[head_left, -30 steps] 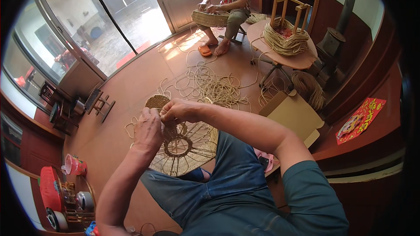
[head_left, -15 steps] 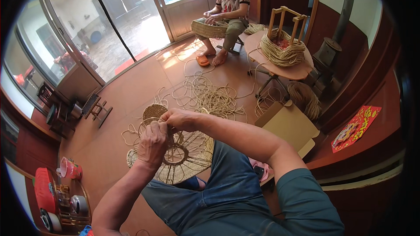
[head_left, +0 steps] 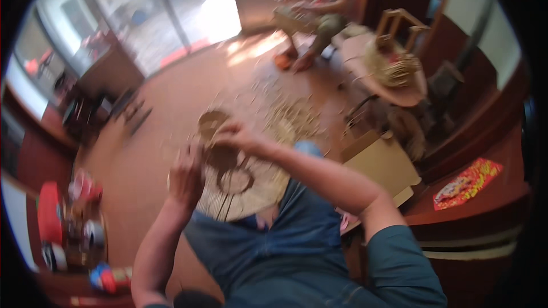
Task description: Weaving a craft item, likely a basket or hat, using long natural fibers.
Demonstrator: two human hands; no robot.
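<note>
A partly woven, straw-coloured basket (head_left: 260, 185) with a round ring and spokes lies tilted over my knees. A smaller rounded woven part (head_left: 212, 121) stands out at its far side. By the near left of that part, my left hand (head_left: 187, 174) is raised with its fingers closed together. Over the far right of the same part, my right hand (head_left: 242, 138) has its fingers curled in a pinch. Motion blur hides what either hand holds; a thin strand between them cannot be made out.
Loose cord (head_left: 291, 117) is heaped on the floor ahead. A seated person (head_left: 319, 5) works beyond it. To the right stand a small table (head_left: 414, 88) with a coil of cord (head_left: 394, 65) and an open cardboard box (head_left: 382, 168). A red container (head_left: 85, 187) is at left.
My hands, together at the weaving before, have drawn apart, the right one to the right and the left one to the left. The whole view has shifted and blurred.
</note>
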